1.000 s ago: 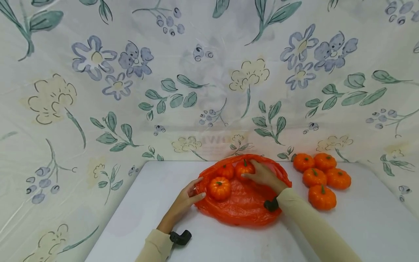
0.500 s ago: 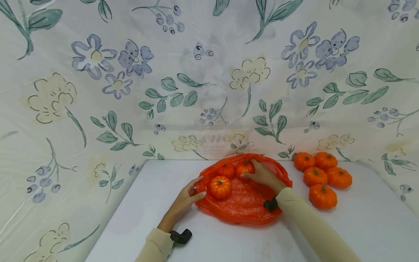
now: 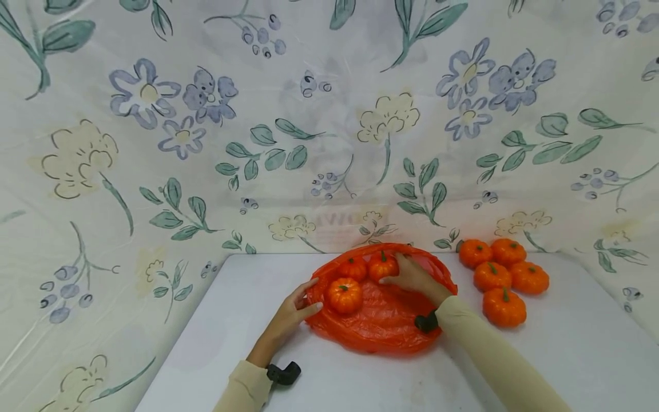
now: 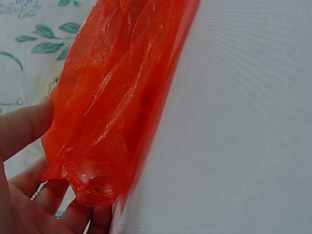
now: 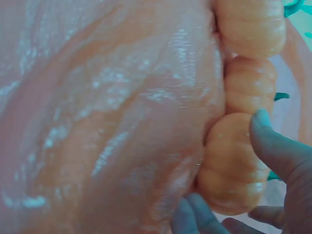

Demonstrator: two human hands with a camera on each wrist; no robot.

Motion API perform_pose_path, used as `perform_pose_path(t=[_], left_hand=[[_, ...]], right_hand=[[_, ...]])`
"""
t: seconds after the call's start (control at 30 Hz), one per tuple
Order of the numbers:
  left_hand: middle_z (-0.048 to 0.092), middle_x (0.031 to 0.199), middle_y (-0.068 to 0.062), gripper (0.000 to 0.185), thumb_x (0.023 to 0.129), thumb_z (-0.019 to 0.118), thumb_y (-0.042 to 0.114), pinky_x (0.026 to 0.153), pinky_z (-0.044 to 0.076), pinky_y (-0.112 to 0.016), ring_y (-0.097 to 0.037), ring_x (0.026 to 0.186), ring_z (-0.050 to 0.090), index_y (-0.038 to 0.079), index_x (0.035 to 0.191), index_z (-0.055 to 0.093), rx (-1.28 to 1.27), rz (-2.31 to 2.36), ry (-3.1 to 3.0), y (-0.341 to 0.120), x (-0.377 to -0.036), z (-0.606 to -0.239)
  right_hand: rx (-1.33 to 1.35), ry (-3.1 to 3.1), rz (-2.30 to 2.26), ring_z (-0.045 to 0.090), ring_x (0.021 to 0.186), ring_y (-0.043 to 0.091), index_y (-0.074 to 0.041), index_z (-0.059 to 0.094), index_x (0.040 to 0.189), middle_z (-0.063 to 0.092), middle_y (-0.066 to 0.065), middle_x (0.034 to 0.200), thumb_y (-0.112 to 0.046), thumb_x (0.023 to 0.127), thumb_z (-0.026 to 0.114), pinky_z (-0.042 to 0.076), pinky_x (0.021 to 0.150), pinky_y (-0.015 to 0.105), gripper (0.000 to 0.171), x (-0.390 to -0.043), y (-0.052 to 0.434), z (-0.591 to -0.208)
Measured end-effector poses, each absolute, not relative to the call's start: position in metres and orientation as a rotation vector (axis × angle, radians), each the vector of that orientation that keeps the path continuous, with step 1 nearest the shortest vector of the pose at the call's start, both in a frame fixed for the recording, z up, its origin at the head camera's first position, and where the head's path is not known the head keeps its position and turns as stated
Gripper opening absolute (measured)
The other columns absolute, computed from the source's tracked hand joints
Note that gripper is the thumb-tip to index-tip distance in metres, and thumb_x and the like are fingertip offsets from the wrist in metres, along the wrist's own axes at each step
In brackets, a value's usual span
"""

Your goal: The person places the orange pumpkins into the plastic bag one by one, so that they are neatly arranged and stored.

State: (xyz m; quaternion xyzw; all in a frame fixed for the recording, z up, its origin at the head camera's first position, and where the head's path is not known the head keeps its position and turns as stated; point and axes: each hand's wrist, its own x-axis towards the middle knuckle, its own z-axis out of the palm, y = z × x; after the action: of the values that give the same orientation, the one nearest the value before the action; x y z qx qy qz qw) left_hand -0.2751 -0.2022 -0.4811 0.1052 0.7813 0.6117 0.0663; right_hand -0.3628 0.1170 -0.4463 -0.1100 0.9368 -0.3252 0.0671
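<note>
A red plastic bag (image 3: 391, 326) lies spread open on the white table, its rim raised in a ring. Three small orange pumpkins with green stems sit inside it: a front-left pumpkin (image 3: 345, 296), a back pumpkin (image 3: 353, 268) and a right-hand pumpkin (image 3: 383, 266). My right hand (image 3: 415, 277) grips the right-hand pumpkin; in the right wrist view the thumb (image 5: 278, 141) presses its side and fingers reach round below. At the bag's left end my left hand (image 3: 293, 312) holds the rim, thumb (image 4: 27, 126) on one side of the plastic and fingers behind and under it.
Several more orange pumpkins (image 3: 504, 308) stand in a cluster on the table (image 3: 206, 343) to the right of the bag. A floral sheet (image 3: 329, 143) rises behind the table's back edge and hangs at the sides.
The head view shifts slightly. Both hands, the bag and the pumpkins keep their places.
</note>
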Motion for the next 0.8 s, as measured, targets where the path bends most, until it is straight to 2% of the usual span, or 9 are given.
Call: perform_pose_path(t=[0.3,0.57,0.8], left_hand=[[0.034,0.161,-0.014,0.065,0.094,0.066,0.026,0.106,0.051,-0.044,-0.031,0.132,0.050,0.019,0.153,0.040,0.304,1.837,2.364,-0.201,-0.276,-0.481],[0.034,0.161,-0.013,0.065,0.094,0.067,0.026,0.106,0.050,-0.044,-0.031,0.132,0.049,0.020,0.153,0.040,0.298,1.846,2.359,-0.201,-0.276,-0.482],[0.035,0.161,-0.013,0.064,0.095,0.066,0.025,0.107,0.049,-0.044,-0.030,0.132,0.050,0.020,0.153,0.040,0.278,1.840,2.359,-0.201,-0.277,-0.484]], right_hand=[[-0.453,2.827,-0.934,0.041,0.140,0.043,0.002,0.028,0.154,0.035,0.025,0.156,-0.030,0.087,0.078,0.038,0.113,0.059,0.090,-0.344,0.126,-0.436],[-0.620,2.823,-1.025,0.056,0.127,0.040,-0.005,0.041,0.149,0.056,0.021,0.141,-0.027,0.088,0.077,0.054,0.097,0.052,0.074,-0.306,0.148,-0.405],[-0.654,2.843,-1.031,0.058,0.124,0.040,-0.006,0.047,0.145,0.061,0.017,0.136,-0.029,0.090,0.075,0.056,0.095,0.051,0.066,-0.276,0.180,-0.391]])
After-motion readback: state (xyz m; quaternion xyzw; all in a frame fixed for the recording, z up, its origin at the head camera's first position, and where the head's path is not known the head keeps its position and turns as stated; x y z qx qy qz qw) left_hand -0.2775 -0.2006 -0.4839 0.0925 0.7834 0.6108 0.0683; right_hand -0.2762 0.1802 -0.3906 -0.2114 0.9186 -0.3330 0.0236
